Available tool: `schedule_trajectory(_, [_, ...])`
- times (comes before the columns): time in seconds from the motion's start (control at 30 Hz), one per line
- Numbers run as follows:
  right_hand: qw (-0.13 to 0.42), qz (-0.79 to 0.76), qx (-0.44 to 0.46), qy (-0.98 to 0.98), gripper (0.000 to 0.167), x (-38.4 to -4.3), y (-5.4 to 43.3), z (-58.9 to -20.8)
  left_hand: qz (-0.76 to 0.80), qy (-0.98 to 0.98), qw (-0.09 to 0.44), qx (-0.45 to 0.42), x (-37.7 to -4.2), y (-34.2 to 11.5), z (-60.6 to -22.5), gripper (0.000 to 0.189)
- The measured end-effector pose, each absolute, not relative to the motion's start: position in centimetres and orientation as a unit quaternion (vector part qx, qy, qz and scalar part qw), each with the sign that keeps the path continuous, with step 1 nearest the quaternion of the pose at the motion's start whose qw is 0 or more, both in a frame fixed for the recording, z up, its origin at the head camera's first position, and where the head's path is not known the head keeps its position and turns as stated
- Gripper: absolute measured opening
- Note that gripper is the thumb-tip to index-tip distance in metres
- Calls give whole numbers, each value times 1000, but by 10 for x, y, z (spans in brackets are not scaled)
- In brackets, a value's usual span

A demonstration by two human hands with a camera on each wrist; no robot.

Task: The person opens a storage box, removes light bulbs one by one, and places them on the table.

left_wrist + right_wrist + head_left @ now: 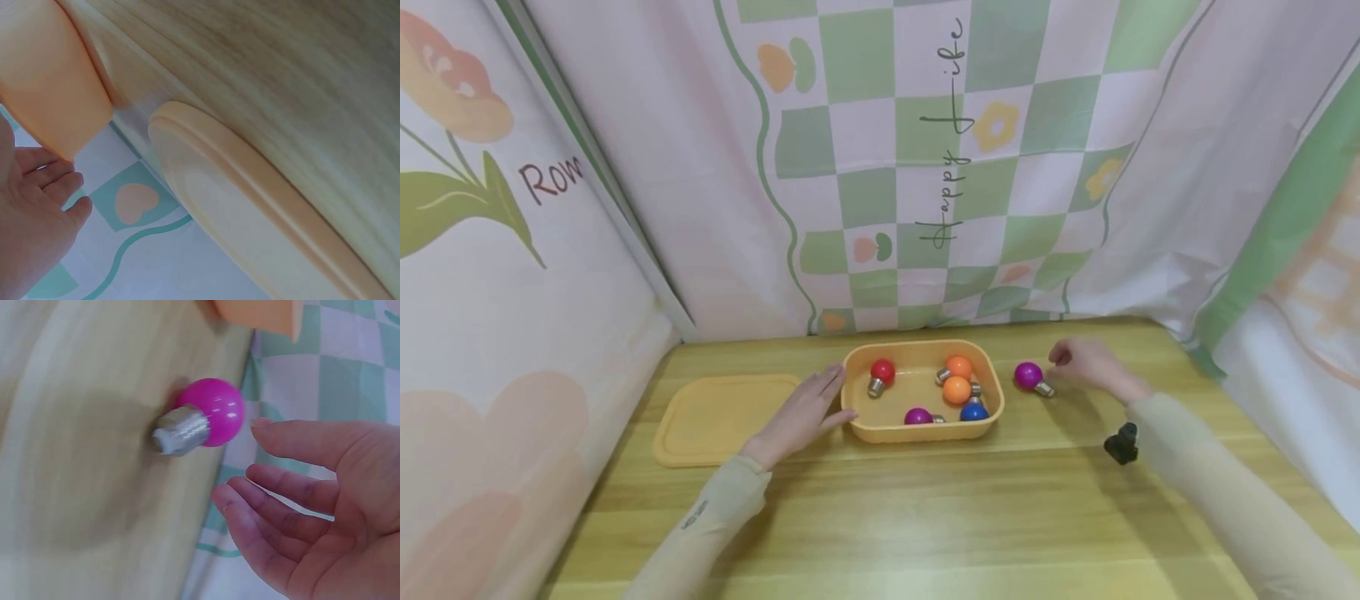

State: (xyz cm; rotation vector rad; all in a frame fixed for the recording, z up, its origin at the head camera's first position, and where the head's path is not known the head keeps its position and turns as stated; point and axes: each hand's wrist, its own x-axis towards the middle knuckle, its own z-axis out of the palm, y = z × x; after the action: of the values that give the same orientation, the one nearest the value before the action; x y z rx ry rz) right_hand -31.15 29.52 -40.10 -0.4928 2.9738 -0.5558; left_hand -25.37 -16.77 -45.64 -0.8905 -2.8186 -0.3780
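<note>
A yellow rectangular container [925, 433] stands on the table with several light bulbs in it: a red bulb [882, 372], two orange bulbs [958, 390], a blue bulb [974, 413] and a purple bulb [917, 416]. My left hand [801, 417] rests against the container's left end, fingers extended; its fingertips touch the rim in the left wrist view. Outside, to the right, lies another purple bulb [1028, 376] with a silver screw base. Beside it is my right hand [1093, 367], fingers loosely bent, holding nothing; the right wrist view shows a gap between fingers and bulb [215, 412].
The yellow lid [722, 417] lies flat on the table left of the container, partly behind my left hand. A small black object [1122, 444] is by my right sleeve. Printed curtains [910, 167] hang at the table's back edge and sides.
</note>
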Motion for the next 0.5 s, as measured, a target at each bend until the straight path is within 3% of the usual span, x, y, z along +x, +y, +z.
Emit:
schedule_trajectory(0.23, [34, -149, -189, 970, 38, -304, 271, -375, -124, -943, 79, -299, -254, -168, -456, 75])
schedule_trajectory(0.5, [23, -163, -236, 958, 30, -300, 238, -364, -127, -944, 76, -296, -252, -167, -455, 76])
